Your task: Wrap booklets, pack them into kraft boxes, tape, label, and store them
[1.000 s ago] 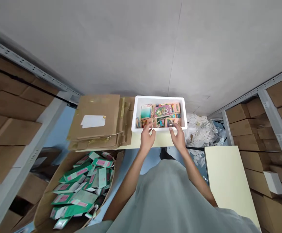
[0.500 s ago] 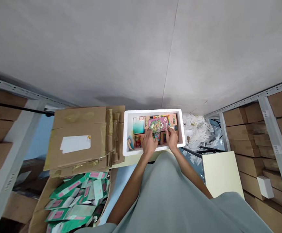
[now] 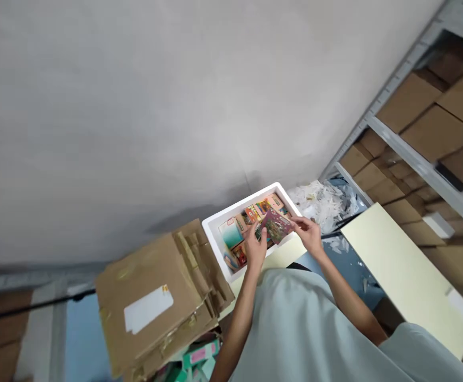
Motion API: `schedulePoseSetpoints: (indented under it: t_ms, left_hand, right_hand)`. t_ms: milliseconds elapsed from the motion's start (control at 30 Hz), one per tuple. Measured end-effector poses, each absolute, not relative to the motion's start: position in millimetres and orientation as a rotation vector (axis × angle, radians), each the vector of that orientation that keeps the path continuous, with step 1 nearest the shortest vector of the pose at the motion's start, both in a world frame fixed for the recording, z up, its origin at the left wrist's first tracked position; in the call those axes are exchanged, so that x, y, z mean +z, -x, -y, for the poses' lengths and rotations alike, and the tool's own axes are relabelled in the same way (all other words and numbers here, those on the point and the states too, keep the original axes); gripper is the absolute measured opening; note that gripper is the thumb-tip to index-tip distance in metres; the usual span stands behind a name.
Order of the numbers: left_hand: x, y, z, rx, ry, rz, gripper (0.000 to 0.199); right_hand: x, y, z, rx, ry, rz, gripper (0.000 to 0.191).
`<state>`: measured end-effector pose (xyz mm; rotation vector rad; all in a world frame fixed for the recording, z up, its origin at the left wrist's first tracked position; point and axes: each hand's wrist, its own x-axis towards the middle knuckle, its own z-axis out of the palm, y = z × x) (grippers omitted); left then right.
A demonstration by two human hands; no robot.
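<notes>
Shifted over the white tub's (image 3: 241, 203) near rim, the purple box (image 3: 276, 227), grasped by my left fingers (image 3: 250, 233) and right fingers (image 3: 305, 220), partly hides that edge along the bench (image 3: 282, 255).

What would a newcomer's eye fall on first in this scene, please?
Probably the white tub near the middle, holding colourful boxes. Over its near side, the left hand and right hand hold a purple box. To the left, a cardboard stack topped by a white label also stands out.
</notes>
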<state>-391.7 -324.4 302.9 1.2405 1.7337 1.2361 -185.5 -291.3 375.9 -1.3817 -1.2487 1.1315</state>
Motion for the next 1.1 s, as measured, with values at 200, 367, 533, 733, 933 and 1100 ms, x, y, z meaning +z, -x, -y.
schedulePoseSetpoints:
  t_ms: [200,367,533,733,933,1100]
  left_hand:
    - [349,328,334,0.956,-1.091,-1.128,0.058]
    - [363,248,366,0.74,-1.027,-0.967,0.059]
    - [363,172,387,0.641,-0.982,-0.975,0.062]
    - [361,71,384,0.519,-1.039,-0.933,0.063]
    - [354,-58,375,0.492,-1.006,-0.896,0.066]
    - [352,-154,368,0.479,-1.001,-0.921,0.071]
  right_hand:
    - [421,96,368,0.976,1.485,0.845,0.045]
    - [419,29,440,0.878,1.544,0.514,0.061]
    - [404,-13,501,0.93,1.583,0.335,0.073]
    - [378,-82,529,0.866,1.554,0.232,0.063]
    - [361,-208,520,0.747,1.503,0.209,0.059]
    - [359,-308,515,0.727,1.532,0.261,0.055]
